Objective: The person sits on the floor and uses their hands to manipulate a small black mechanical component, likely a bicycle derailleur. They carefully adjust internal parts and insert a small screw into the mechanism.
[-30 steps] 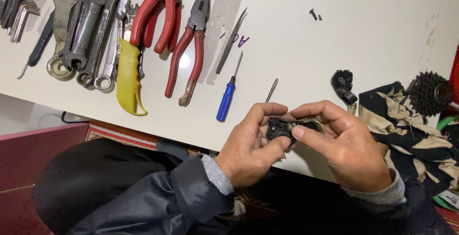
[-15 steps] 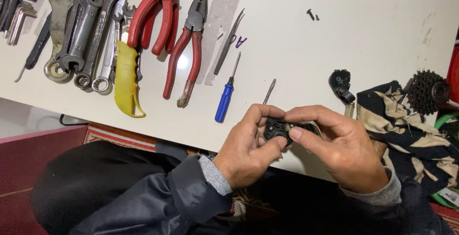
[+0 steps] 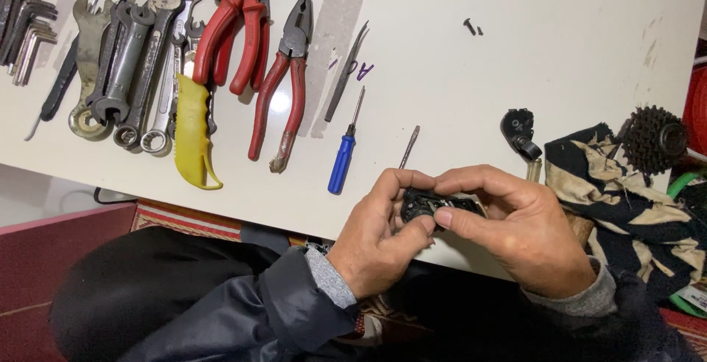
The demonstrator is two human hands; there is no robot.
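Both hands hold a small black mechanical part just over the near edge of the white table. My left hand grips it from the left with thumb and fingers. My right hand wraps it from the right, thumb pressed on its front. Most of the part is hidden by my fingers. A blue-handled screwdriver and a thin metal bit lie just beyond the hands.
Red-handled pliers, bigger red cutters, several spanners, hex keys and a yellow-handled tool lie at the left. A black component, a patterned rag and a cog cassette sit at the right. Tiny screws lie farther back.
The hands have kept their grip on the black part, and the fingers have shifted slightly around it. The view has drifted a little.
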